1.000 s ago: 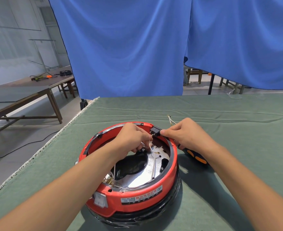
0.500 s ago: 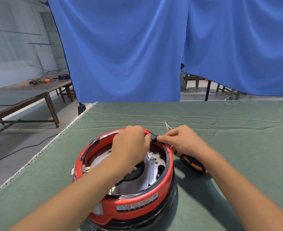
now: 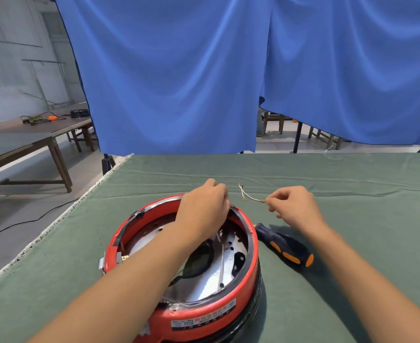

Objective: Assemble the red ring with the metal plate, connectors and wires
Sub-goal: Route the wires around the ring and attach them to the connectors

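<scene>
The red ring (image 3: 238,300) stands on the green table cloth in front of me, with the shiny metal plate (image 3: 211,285) inside it. My left hand (image 3: 205,206) rests curled over the ring's far rim and hides what its fingers hold there. Just right of the ring, my right hand (image 3: 293,206) pinches one end of a short white wire (image 3: 249,198) with brass terminals; the wire's other end lies on the cloth behind the ring.
A dark blue screwdriver with orange marks (image 3: 284,246) lies on the cloth right of the ring, under my right forearm. The table's left edge (image 3: 55,224) runs diagonally. Blue curtains (image 3: 204,70) hang behind the table. A wooden bench (image 3: 30,134) stands far left.
My right hand left the black connector on the ring's far rim, moved right and took hold of the loose wire on the cloth. My left hand shifted up onto the far rim.
</scene>
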{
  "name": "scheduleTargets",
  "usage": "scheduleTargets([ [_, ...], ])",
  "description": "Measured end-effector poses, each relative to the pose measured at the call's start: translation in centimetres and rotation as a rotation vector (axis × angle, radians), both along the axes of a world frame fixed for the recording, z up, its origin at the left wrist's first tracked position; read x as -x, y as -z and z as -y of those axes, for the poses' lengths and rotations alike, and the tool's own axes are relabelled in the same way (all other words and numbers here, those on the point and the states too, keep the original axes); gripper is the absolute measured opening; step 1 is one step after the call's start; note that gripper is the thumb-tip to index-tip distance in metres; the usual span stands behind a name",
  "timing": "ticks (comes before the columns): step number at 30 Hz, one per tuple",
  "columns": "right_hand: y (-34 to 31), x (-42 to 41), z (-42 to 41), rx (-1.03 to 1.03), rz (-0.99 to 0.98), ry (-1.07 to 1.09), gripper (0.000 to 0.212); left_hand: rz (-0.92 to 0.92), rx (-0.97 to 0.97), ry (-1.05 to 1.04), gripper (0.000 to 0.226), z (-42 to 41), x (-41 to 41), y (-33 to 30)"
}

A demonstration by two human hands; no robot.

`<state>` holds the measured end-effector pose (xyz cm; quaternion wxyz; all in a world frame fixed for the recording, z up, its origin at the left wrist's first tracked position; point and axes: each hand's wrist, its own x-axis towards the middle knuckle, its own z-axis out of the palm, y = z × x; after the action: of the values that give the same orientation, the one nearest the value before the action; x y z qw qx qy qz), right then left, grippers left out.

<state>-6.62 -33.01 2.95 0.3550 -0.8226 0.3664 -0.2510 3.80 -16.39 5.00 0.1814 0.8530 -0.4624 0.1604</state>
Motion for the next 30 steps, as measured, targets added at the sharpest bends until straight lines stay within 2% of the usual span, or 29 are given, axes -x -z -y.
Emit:
scheduleTargets([
  [4, 1.2, -1.9, 1.0, 0.042, -0.113, -0.002, 0.010, 0.005, 0.029, 0.005, 0.025, 0.1, -0.3, 0.6],
  [9, 2.4, -3.6, 2.2, 0.061, -0.280, -0.003, 0.036, -0.018, 0.053, 0.017, 0.024, 0.2, -1.0, 0.9],
  [12, 2.4, -3.7, 2.5, 0.106, -0.353, -0.017, 0.027, -0.038, 0.071, 0.018, 0.023, 0.3, -1.1, 0.9],
  [15, 2.4, -3.6, 2.4, 0.111, -0.322, -0.021, 0.005, -0.052, 0.081, 0.011, 0.022, 0.3, -0.8, 0.9],
  [21, 2.8, -3.3, 1.2, 0.151, -0.327, -0.017, 0.004, -0.064, 0.089, -0.003, 0.022, -0.1, -0.2, 0.8],
  [25, 2.5, -3.5, 1.2, 0.173, -0.372, -0.040, 0.028, -0.070, 0.106, 0.006, 0.021, -0.3, 0.1, 0.8],
  [30, 2.2, -3.7, 2.0, 0.143, -0.348, -0.023, 0.011, -0.072, 0.116, -0.014, 0.024, 0.0, -0.1, 0.4],
])
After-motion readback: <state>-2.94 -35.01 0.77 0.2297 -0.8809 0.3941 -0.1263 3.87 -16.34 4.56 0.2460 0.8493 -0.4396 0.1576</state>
